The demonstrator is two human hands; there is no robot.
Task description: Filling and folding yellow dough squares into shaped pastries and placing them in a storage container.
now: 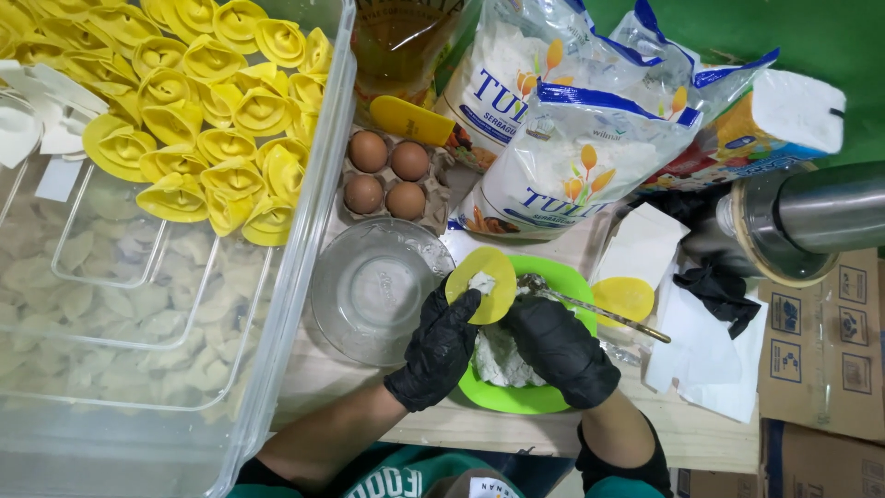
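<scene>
Two black-gloved hands meet over my green plate [544, 272]. My left hand [441, 346] pinches a round yellow wrapper [482, 281] with filling on it. My right hand [560, 349] curls shut beside it, fingers on its edge.

Black gloves [442, 346], yellow wrapper [482, 281], green plate [516, 398], brown eggs [387, 177], yellow dumplings [198, 101].

Both hands wear matt black, slightly wrinkled gloves [441, 346], probably nitrile. The yellow dough round [481, 284] looks smooth and soft. The green bowl [516, 398] is glossy plastic, the spoon [590, 309] shiny metal, the desk [710, 433] pale bare wood.
</scene>
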